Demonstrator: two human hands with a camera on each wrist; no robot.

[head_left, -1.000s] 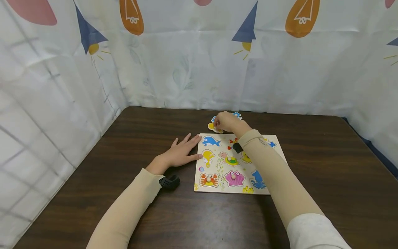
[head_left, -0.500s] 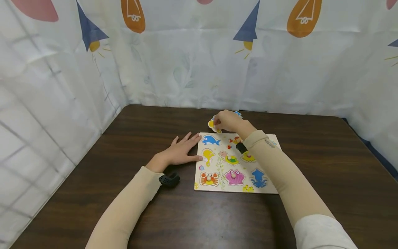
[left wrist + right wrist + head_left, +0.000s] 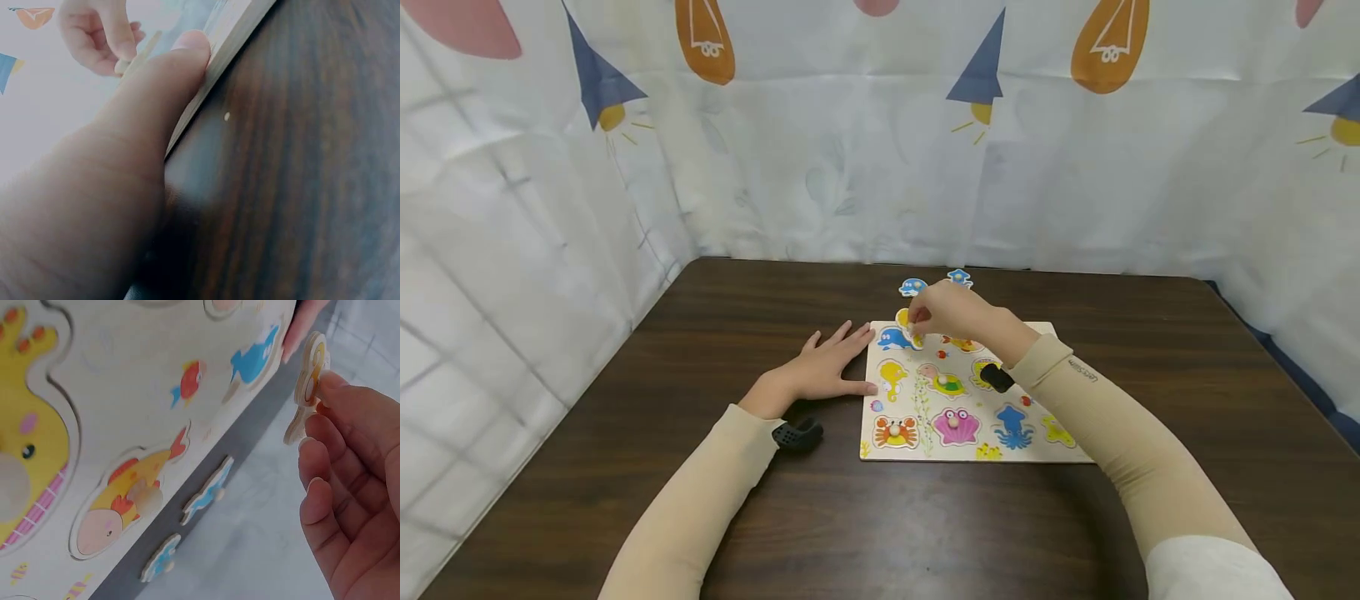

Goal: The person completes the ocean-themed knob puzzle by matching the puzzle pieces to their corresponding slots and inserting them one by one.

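In the head view, my right hand (image 3: 958,315) pinches a yellow seahorse puzzle piece (image 3: 903,319) by its knob, over the board's top left corner. The right wrist view has the piece (image 3: 310,372) tilted edge-on between thumb and fingers. My left hand (image 3: 812,371) lies with spread fingers at the left edge of the wooden sea-animal puzzle board (image 3: 987,429). Its thumb (image 3: 156,87) touches the board's edge in the left wrist view. The whale, seahorse and squid pictures on the board show no knobs; the crab, shell and turtle have them.
Two loose blue pieces lie behind the board: a whale piece (image 3: 913,287) and a squid-like piece (image 3: 959,277). A printed curtain (image 3: 865,167) hangs along the far edge of the dark wooden table (image 3: 760,308).
My right hand has lifted the yellow seahorse piece from behind the board and brought it toward me over the board's top left corner. The left hand stays at the board's left edge.
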